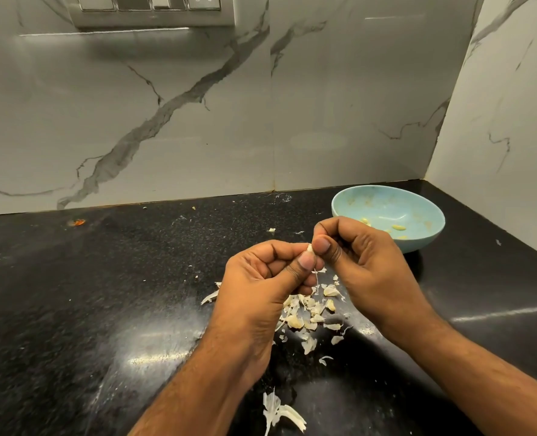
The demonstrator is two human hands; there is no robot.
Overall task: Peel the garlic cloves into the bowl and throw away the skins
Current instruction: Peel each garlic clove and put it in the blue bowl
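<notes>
Papery white skin is being worked off a garlic clove [309, 247], which is pinched between the left hand [261, 278] and the right hand [352, 259] just in front of the pale blue bowl [418, 243]. A few peeled cloves [398, 227] are seen inside the bowl. Loose skins [308, 313] are scattered on the black counter [103, 294] nearer than the bowl. The clove could be dropped among the skins if squeezed too hard. Most of the clove is hidden by fingertips; no bin is shown.
</notes>
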